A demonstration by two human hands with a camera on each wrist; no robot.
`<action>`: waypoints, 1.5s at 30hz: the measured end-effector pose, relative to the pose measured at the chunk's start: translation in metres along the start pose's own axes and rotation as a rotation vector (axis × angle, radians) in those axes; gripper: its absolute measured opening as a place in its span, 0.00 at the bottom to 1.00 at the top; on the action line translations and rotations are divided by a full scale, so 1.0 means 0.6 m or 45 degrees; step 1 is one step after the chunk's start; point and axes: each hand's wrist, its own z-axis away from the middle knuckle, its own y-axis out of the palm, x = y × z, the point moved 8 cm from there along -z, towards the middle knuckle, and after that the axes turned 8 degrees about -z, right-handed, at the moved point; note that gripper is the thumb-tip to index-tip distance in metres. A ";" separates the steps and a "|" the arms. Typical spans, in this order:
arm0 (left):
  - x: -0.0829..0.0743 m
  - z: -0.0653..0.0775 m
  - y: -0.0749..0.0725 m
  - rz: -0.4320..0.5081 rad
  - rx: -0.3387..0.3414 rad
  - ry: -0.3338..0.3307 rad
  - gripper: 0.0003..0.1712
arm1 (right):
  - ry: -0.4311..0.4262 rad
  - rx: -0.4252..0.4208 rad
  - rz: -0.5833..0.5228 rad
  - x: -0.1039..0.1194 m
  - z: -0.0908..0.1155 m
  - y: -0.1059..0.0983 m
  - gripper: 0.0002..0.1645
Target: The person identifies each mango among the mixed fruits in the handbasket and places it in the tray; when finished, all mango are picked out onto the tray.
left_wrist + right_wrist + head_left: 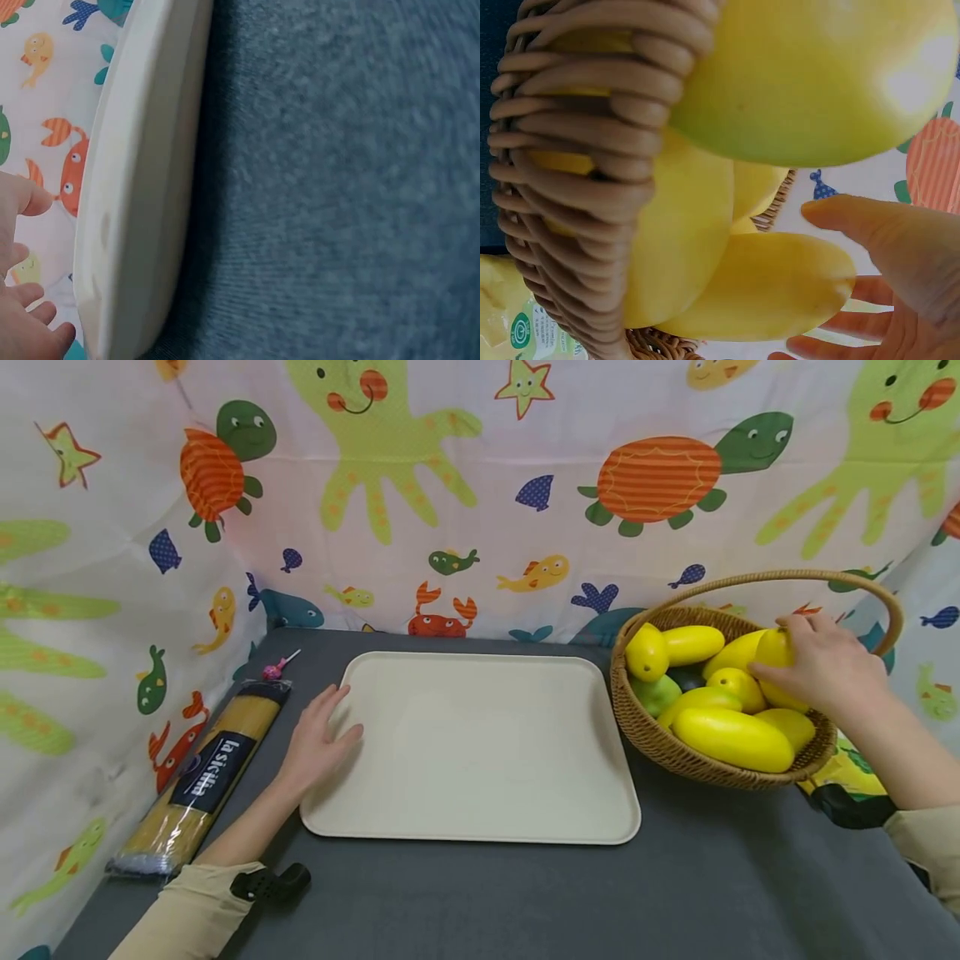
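Note:
A wicker basket (660, 752) full of shiny yellow fruits stands to the right of a cream tray (472, 752). My right hand (836, 664) is over the basket's right side, thumb and fingers spread about the end of a smooth yellow fruit (774, 647). In the right wrist view this yellow fruit (772, 289) shows a gap below the thumb, and some fingertips pass behind it. My left hand (318, 743) is at the tray's left rim with fingers extended; the left wrist view shows the tray's edge (142, 187) beside the loosely spread fingers.
On the left lies a spaghetti packet (213, 772), with a pink lollipop (276, 670) behind it. A green fruit (656, 696) is among the yellow ones. The basket's handle (780, 577) arches behind the right hand. A yellow bag (847, 772) lies beside the basket.

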 end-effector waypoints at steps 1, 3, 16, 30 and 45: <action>0.002 0.001 0.002 -0.003 0.009 0.000 0.37 | -0.007 0.007 -0.005 -0.002 -0.001 0.001 0.49; 0.005 0.002 0.004 -0.006 0.019 0.001 0.37 | -0.025 0.020 -0.018 -0.005 -0.002 0.002 0.48; 0.021 0.013 0.014 -0.013 0.051 -0.004 0.36 | -0.052 -0.150 -0.024 0.058 0.033 -0.034 0.44; 0.028 0.015 0.020 -0.013 0.032 -0.012 0.37 | -0.252 -0.385 -0.331 0.140 0.124 -0.069 0.43; 0.029 0.014 0.038 -0.010 0.086 -0.018 0.41 | -0.342 0.097 -0.990 0.277 0.120 0.045 0.40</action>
